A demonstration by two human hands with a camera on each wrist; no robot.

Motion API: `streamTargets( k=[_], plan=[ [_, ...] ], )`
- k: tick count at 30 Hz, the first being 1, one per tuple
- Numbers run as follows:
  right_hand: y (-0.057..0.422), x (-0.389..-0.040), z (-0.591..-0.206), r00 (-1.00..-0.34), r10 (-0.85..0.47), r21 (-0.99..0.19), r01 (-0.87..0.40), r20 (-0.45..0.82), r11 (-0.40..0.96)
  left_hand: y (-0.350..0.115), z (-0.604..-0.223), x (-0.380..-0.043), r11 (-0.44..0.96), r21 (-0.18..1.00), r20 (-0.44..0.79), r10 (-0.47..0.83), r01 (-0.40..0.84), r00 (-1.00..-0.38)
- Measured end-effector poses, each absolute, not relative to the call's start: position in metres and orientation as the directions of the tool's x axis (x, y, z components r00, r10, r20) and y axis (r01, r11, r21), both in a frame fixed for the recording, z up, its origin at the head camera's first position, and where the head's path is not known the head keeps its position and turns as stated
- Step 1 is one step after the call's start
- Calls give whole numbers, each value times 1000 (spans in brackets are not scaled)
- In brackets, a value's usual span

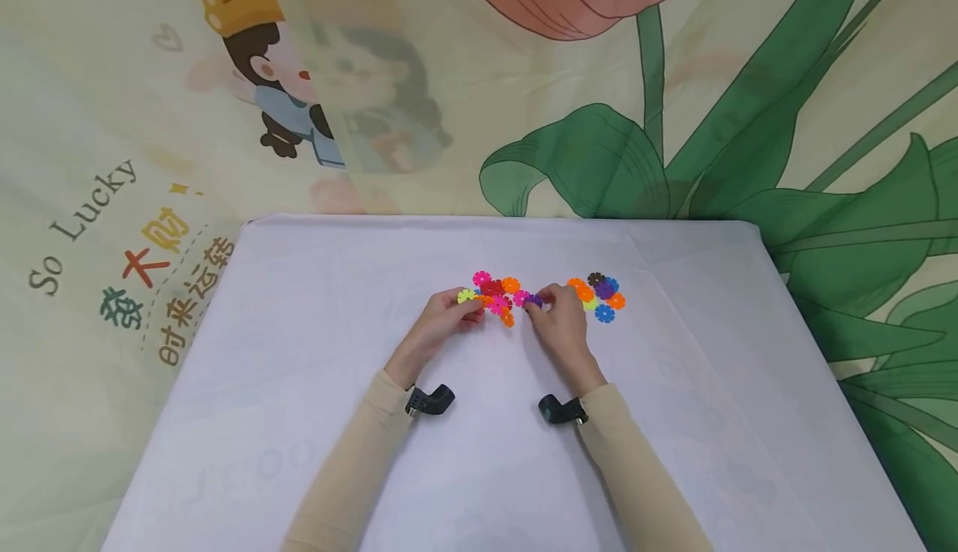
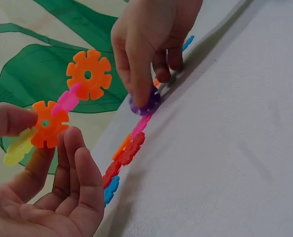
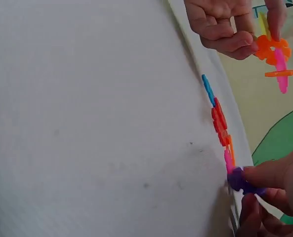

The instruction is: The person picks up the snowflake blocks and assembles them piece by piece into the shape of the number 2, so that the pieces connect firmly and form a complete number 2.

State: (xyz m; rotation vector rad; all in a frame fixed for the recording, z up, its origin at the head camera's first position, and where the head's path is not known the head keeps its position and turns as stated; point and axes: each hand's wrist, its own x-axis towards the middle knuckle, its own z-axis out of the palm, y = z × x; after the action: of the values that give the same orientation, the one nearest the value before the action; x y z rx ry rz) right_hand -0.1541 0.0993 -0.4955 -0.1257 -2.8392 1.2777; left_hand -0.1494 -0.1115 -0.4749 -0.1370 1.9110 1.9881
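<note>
My left hand point(image 1: 446, 317) pinches an orange notched plastic disc point(image 2: 52, 136) between thumb and fingers. Joined to that disc are a yellow disc point(image 2: 19, 148) on one side and a pink disc point(image 2: 67, 101) on the other, which carries a second orange disc point(image 2: 99, 76); this chain is held up off the table. A purple disc point(image 3: 236, 178) is pinched in my right hand point(image 1: 563, 323), low over the table beside a pink disc point(image 3: 228, 160). Red discs point(image 3: 219, 121) and a blue disc point(image 3: 208, 90) lie near them.
To the right of my right hand lies a pile of loose discs, with blue point(image 1: 604, 313), orange point(image 1: 617, 301) and black point(image 1: 595, 278) ones. A white cloth covers the table point(image 1: 299, 452). Behind its back edge hangs a printed backdrop point(image 1: 419, 194).
</note>
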Motion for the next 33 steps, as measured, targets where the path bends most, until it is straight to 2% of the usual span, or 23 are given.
streamTargets(
  k=[4, 7, 9, 12, 19, 33],
  plan=[
    [103, -148, -495, -983, 68, -940, 183, -170, 289, -111, -475, -151, -19, 946, -316, 179, -325, -932],
    [104, -140, -494, -957, -16, -957, 288, -289, 26, -111, -475, -153, -32, 948, -310, 151, -318, -939],
    [104, -135, -494, -945, -78, -944, 324, -319, -57, -111, -474, -154, -32, 949, -307, 138, -314, -942],
    [102, -128, -493, -942, -126, -942, 323, -311, -93, -110, -474, -155, -31, 947, -314, 142, -321, -939],
    [98, -124, -493, -953, -98, -950, 295, -285, -102, -109, -475, -154, -27, 941, -328, 156, -336, -932],
    [97, -123, -496, -955, -124, -948, 286, -269, -143, -110, -476, -155, -26, 943, -323, 176, -333, -930]
  ],
)
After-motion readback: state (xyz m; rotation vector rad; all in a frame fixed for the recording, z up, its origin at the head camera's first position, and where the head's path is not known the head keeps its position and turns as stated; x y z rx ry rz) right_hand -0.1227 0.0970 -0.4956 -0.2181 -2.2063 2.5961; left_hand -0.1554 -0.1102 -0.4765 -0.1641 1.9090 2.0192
